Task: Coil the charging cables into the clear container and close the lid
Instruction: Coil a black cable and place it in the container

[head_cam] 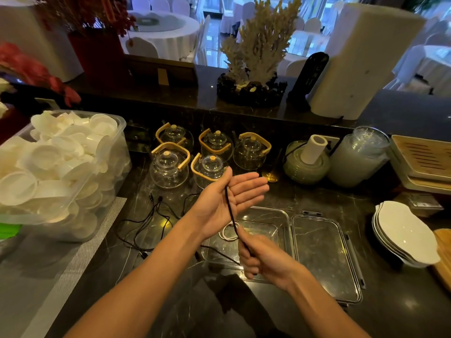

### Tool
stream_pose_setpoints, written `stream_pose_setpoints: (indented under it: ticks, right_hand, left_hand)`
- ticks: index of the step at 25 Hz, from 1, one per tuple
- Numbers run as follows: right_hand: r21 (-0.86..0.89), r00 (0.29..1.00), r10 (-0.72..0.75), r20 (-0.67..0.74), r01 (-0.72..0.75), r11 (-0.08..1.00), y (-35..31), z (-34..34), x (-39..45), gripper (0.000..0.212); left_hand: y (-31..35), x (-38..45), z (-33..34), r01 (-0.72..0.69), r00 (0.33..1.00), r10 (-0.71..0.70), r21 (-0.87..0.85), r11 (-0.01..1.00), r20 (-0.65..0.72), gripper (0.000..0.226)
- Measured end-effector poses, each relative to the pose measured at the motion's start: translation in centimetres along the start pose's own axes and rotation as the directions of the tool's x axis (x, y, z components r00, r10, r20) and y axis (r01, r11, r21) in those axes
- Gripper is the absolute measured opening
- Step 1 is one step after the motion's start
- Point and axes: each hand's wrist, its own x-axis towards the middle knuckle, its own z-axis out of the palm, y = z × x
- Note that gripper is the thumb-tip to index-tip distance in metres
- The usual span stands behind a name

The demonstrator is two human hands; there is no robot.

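Two hands are raised over the dark table (170, 301). One black cable (231, 215) is stretched between them: its end is pinned under the thumb of the left hand (229, 201), whose four fingers are held out straight, while the right hand (258, 257) is curled round the cable lower down. One clear container (283, 215) is seen beneath the hands, with one white coiled cable (225, 234) inside and its lid (324, 254) lying open just beside it. More black cables (151, 220), too tangled to be counted, are spread on the table to the left. Five glass teapots (210, 152) are grouped behind.
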Motion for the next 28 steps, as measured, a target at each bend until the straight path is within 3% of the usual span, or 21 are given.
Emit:
stream_pose_setpoints:
  ticks: [3, 5, 7, 9, 13, 15, 17, 19, 23, 25, 28]
  right_hand:
    - [0.186, 0.992, -0.081, 0.098, 0.062, 0.981, 1.7, -2.6, -0.4, 0.042]
    - [0.199, 0.998, -0.041, 0.048, 0.031, 0.979, 1.5, -3.6, -0.3, 0.04]
    - [0.112, 0.995, -0.014, -0.094, 0.025, 0.993, 0.2, -4.1, 0.3, 0.041]
    - [0.034, 0.98, -0.042, -0.193, 0.049, 0.998, -2.3, -4.5, 0.9, 0.029]
    - [-0.192, 0.99, 0.005, -0.144, -0.032, 0.981, -7.5, -5.0, 1.6, 0.042]
    - [-0.434, 0.976, -0.01, -0.215, -0.087, 0.897, -9.7, -5.0, 1.7, 0.046]
    - [-0.613, 0.953, -0.129, -0.275, -0.07, 0.787, -11.5, -4.7, 1.4, 0.047]
    - [-0.667, 0.947, -0.206, -0.245, -0.01, 0.745, -12.4, -4.1, 1.0, 0.043]
    - [-0.675, 0.938, -0.297, -0.179, 0.103, 0.73, -10.1, -1.2, 0.0, 0.024]
    - [-0.693, 0.909, -0.375, -0.18, 0.154, 0.705, -7.6, -0.2, -0.7, 0.029]
    - [-0.49, 0.952, -0.276, -0.13, 0.18, 0.853, -4.2, -0.2, -1.6, 0.049]
  left_hand:
    - [0.7, -0.6, 0.9, -0.007, 0.998, 0.009, -0.033, 0.999, 0.059, 0.062]
    - [0.2, -1.1, 1.4, 0.015, 0.998, -0.018, 0.046, 0.999, 0.064, 0.057]
    - [-1.0, -1.5, 1.7, 0.067, 0.995, -0.076, 0.126, 0.99, 0.067, 0.054]
    - [-2.4, -2.0, 1.7, 0.148, 0.984, -0.164, 0.2, 0.969, 0.063, 0.054]
    - [-4.2, -2.1, 0.8, 0.235, 0.971, -0.231, 0.452, 0.861, -0.066, 0.059]
    - [-4.5, -1.9, 0.3, 0.266, 0.964, -0.234, 0.517, 0.814, -0.127, 0.058]
    - [-4.9, -1.6, -0.2, 0.283, 0.958, -0.202, 0.538, 0.794, -0.205, 0.059]
    - [-5.3, -1.0, -0.4, 0.266, 0.952, -0.152, 0.472, 0.84, -0.265, 0.056]
    - [-5.0, 0.4, 0.0, 0.123, 0.949, -0.077, 0.132, 0.984, -0.306, 0.057]
    - [-4.3, 0.9, 0.1, 0.058, 0.957, -0.046, 0.032, 0.998, -0.288, 0.055]
    - [-3.2, 1.2, 0.3, -0.032, 0.976, 0.017, -0.066, 0.997, -0.219, 0.055]
